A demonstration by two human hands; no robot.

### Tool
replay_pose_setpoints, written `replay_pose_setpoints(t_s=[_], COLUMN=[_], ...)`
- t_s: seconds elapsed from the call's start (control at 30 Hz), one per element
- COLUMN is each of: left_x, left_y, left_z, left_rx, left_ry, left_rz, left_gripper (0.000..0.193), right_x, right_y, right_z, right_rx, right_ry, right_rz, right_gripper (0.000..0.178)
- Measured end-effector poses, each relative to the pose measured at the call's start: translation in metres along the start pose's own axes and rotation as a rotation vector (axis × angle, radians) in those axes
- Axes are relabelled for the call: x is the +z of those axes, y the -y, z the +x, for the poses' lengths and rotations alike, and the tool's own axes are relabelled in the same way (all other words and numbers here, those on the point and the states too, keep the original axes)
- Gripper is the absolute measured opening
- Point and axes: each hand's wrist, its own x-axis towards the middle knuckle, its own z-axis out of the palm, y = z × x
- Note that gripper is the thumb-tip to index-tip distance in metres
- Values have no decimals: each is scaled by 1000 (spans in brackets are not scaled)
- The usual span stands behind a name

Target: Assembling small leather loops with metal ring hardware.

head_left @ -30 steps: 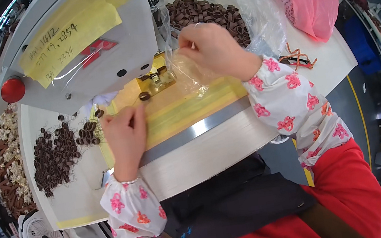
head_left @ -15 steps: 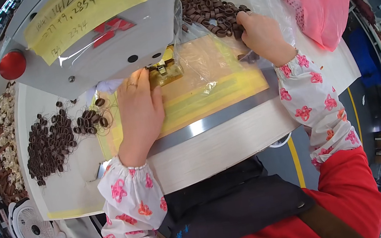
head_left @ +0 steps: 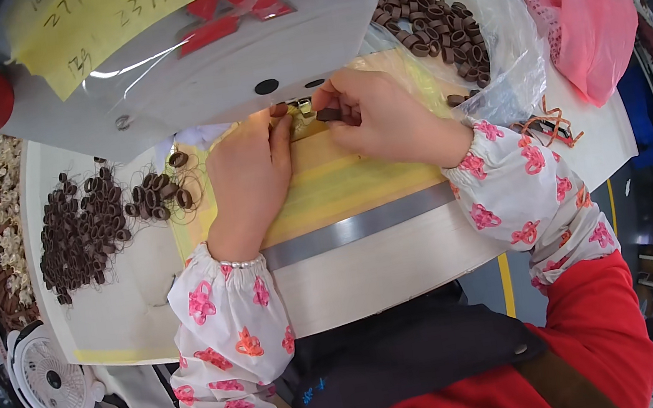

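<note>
My right hand [head_left: 392, 120] pinches a small brown fabric loop [head_left: 328, 114] just right of the sewing machine's metal presser foot [head_left: 305, 108]. On the foot's other side is my left hand [head_left: 248, 172], its fingers closed at another small brown piece [head_left: 279, 110], which they partly hide. The grey sewing machine head [head_left: 182, 82] hangs over both hands and covers the fingertips in part. Beneath them lies a bed covered in yellow tape [head_left: 369, 181].
Right of the machine, a pile of brown loops [head_left: 443, 26] lies on clear plastic [head_left: 507, 25]. Loops trailing threads [head_left: 86, 231] are heaped on the left. A pink plastic bag [head_left: 594, 29], orange-handled snips [head_left: 551, 126] and, at lower left, a white fan [head_left: 53, 380] are also around.
My right hand has come left from the loop pile to the presser foot with a brown loop in its fingers. My left hand stays by the foot. The view has shifted slightly.
</note>
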Motion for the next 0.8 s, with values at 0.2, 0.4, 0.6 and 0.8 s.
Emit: replay_pose_setpoints(t_s=[0.2,0.4,0.6,0.8], left_x=[-8,-6,-5,-8], left_y=[-16,-19,-18,-12], left_z=[-2,3,-1,2], left_rx=[-68,-70,-28,-79], left_ry=[120,240,211,194], left_rz=[-263,-267,-384,-346], left_gripper=[21,19,14,16], right_x=[8,13,17,11], right_y=[3,10,6,0], right_z=[-6,-11,-11,-4], right_rx=[-153,-374,-355,-98], right_ry=[-62,-36,-102,-149], right_rz=[-152,-500,-452,-145], right_gripper=[22,20,20,12])
